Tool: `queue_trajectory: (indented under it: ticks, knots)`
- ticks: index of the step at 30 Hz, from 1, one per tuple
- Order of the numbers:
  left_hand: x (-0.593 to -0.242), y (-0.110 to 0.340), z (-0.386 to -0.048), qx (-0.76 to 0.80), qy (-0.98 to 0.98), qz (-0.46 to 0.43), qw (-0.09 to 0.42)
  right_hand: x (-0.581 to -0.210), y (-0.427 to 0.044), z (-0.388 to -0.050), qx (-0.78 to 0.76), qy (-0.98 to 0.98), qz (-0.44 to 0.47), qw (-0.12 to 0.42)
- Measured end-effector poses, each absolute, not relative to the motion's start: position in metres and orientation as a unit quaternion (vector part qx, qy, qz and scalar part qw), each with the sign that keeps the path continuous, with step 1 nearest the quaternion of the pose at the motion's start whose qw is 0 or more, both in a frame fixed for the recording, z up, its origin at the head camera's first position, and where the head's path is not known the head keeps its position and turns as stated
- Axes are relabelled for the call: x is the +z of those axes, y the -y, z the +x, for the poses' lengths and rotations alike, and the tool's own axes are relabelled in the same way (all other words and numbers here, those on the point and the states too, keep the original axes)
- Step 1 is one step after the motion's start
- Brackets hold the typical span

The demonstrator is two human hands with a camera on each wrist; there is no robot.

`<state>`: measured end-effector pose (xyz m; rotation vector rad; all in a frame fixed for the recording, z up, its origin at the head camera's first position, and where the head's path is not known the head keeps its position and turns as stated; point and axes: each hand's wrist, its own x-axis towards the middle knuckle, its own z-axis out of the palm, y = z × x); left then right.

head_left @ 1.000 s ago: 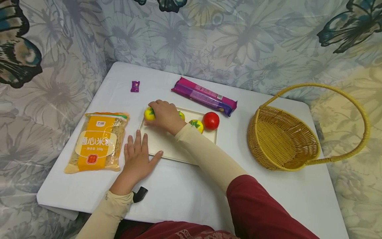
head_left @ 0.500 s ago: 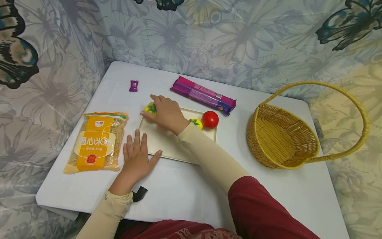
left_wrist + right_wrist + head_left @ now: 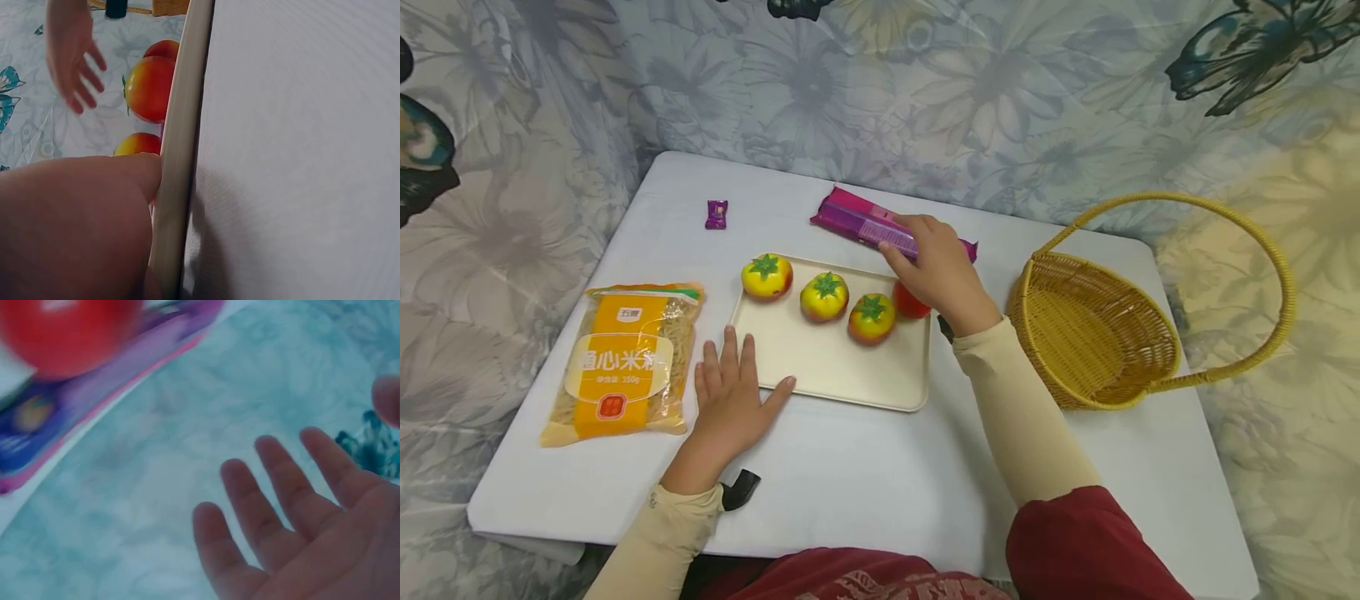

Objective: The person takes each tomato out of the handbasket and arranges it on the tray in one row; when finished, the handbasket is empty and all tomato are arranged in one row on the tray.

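My left hand point(image 3: 735, 410) lies with straight, spread fingers at the near left corner of a cream tray point(image 3: 820, 367). In the left wrist view its thumb point(image 3: 134, 172) touches the tray's rim. Three yellow-and-red fruits with green leafy tops, a left one point(image 3: 767, 277), a middle one point(image 3: 824, 297) and a right one point(image 3: 872, 319), sit on the tray. Beside them is a red round fruit point(image 3: 910, 303), partly hidden by my right hand point(image 3: 943, 271). That hand hovers above it with fingers extended and nothing held, partly covering a purple biscuit packet point(image 3: 857, 218).
To the right stands a wicker basket point(image 3: 1090, 333) with a tall arched handle. A yellow bag of rice noodles point(image 3: 625, 362) lies at the left. A small purple wrapped candy point(image 3: 717, 215) is near the back left. Patterned cloth point(image 3: 850, 92) hangs behind the table.
My right hand has left the left-hand fruit and moved right, over the red fruit and the packet. The yellow-and-red fruits are uncovered. My left hand stays at the tray.
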<state>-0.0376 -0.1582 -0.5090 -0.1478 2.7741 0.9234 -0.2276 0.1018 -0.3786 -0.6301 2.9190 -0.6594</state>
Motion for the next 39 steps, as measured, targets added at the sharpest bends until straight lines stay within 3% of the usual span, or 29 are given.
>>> queue_trajectory:
  ticks: [9,18,39]
  knots:
    - [-0.503,0.163,-0.037,0.326,-0.938,-0.056,0.099,-0.412,-0.149,-0.202,-0.241,-0.949,-0.200,0.021]
    - [-0.501,0.163,-0.037,0.325,-0.939,-0.055,0.103,-0.437,-0.151,-0.174,-0.249,-0.936,-0.247,-0.002]
    - [-0.509,0.159,-0.037,0.325,-0.940,-0.044,0.094,-0.449,-0.149,-0.194,-0.211,-0.939,-0.270,0.005]
